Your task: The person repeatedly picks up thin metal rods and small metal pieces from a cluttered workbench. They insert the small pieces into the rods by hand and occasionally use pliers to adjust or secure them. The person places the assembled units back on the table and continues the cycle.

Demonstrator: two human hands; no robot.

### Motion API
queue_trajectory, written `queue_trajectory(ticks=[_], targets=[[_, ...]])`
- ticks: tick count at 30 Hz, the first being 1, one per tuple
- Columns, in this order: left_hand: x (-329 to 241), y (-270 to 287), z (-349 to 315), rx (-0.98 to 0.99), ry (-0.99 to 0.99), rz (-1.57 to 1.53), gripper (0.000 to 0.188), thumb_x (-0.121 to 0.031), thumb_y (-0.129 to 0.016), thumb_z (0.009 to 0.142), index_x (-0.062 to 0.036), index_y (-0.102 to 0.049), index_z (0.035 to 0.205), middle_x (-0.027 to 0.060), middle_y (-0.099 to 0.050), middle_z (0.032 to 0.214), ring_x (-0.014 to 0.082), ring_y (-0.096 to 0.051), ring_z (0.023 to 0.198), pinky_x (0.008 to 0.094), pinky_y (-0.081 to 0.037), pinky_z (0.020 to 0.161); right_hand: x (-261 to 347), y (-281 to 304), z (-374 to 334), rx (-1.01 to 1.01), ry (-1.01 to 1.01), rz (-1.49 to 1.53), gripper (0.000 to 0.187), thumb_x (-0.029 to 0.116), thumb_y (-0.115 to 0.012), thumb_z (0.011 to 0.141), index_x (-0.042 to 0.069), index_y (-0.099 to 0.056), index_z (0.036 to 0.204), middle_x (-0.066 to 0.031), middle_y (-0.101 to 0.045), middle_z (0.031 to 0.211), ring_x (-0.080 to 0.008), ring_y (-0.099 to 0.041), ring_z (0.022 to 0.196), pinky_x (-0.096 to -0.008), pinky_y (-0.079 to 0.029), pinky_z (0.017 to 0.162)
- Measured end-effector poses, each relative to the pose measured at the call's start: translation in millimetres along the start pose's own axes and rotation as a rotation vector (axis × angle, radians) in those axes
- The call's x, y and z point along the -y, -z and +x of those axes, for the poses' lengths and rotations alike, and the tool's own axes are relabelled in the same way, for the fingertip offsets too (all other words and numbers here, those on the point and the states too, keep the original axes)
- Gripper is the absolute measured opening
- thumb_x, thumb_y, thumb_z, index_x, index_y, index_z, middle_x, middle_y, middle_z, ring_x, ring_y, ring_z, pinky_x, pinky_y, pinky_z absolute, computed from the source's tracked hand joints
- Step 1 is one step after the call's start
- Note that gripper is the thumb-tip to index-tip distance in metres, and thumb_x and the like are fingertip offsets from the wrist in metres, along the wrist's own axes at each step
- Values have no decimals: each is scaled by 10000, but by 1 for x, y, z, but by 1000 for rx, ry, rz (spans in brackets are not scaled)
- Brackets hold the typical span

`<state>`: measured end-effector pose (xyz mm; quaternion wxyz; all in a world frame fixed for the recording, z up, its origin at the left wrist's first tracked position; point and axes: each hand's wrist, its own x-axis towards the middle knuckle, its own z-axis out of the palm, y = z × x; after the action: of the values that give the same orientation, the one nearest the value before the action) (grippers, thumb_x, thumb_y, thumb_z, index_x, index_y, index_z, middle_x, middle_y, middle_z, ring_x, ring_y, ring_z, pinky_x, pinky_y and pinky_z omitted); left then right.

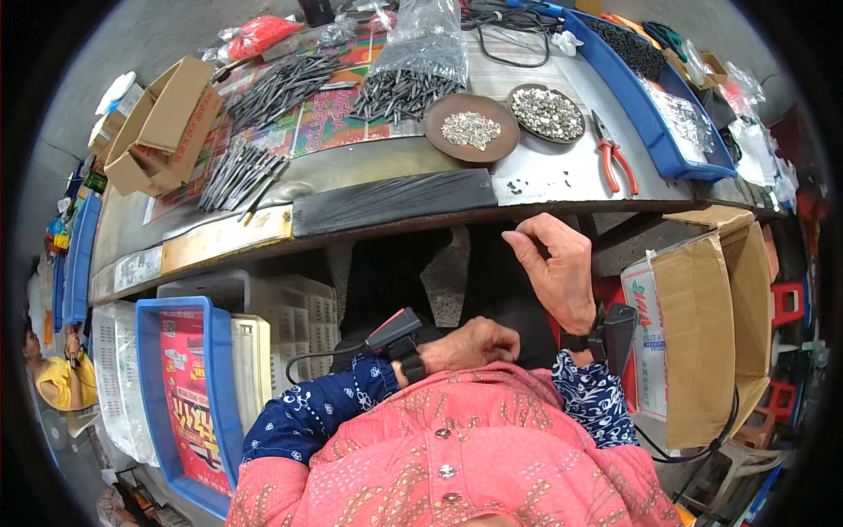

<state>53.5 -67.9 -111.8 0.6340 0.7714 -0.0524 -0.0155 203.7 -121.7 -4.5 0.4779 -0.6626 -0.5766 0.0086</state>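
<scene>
My right hand (557,268) is raised in front of the table edge, below the pliers. Its fingers are curled and the thumb presses toward the forefinger; anything between them is too small to make out. My left hand (479,342) rests low against my lap, fingers curled under so that what they hold, if anything, is hidden. On the table are a brown dish (471,129) of small silvery metal pieces, a second dish (546,113) of rounder metal pieces, and red-handled pliers (614,156). A few tiny dark bits (515,187) lie near the edge.
Dark slender rods lie in a bundle (242,178) and in piles (284,86) at left, beside an open cardboard box (164,127). A blue tray (654,105) stands at right. Below are a blue crate (146,386), a white basket (307,312) and a large carton (702,342).
</scene>
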Motion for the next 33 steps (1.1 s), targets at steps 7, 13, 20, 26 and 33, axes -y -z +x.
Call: queue_trajectory(ticks=[7,13,20,26,33], targets=[[-22,11,-6,95,-47,2,52,-44,-602,870,7,-599,859,141,-615,739,282,-606,684,359,-470,617,9,-1,8,17,-49,60,118,65,-712,826,-16,-627,824,-123,-588,700,-239,-571,591,-314,-449,550],[-56,57,-33,-195,9,444,107,-34,-627,818,-36,-657,921,157,-650,782,344,-648,782,386,-520,670,15,-12,24,38,-6,49,121,59,-703,842,-29,-626,815,-73,-581,673,-125,-522,593,-258,-428,562],[-113,184,-92,-914,58,666,78,-44,-632,847,3,-671,895,144,-649,733,233,-628,628,310,-488,598,22,-22,44,52,4,65,131,62,-708,835,-31,-616,821,-118,-589,702,-228,-566,600,-311,-447,558],[-101,268,-126,-1357,153,958,94,-38,-636,823,-8,-683,899,138,-661,727,197,-628,610,301,-486,600,24,-28,57,52,21,74,127,57,-708,835,-30,-616,822,-117,-595,702,-222,-569,590,-305,-446,551],[-79,333,-166,-1512,369,1139,119,-64,-633,835,-9,-696,920,121,-707,789,190,-685,707,303,-520,673,18,-32,64,59,10,65,125,55,-709,835,-29,-616,821,-109,-596,702,-209,-566,587,-300,-444,547]])
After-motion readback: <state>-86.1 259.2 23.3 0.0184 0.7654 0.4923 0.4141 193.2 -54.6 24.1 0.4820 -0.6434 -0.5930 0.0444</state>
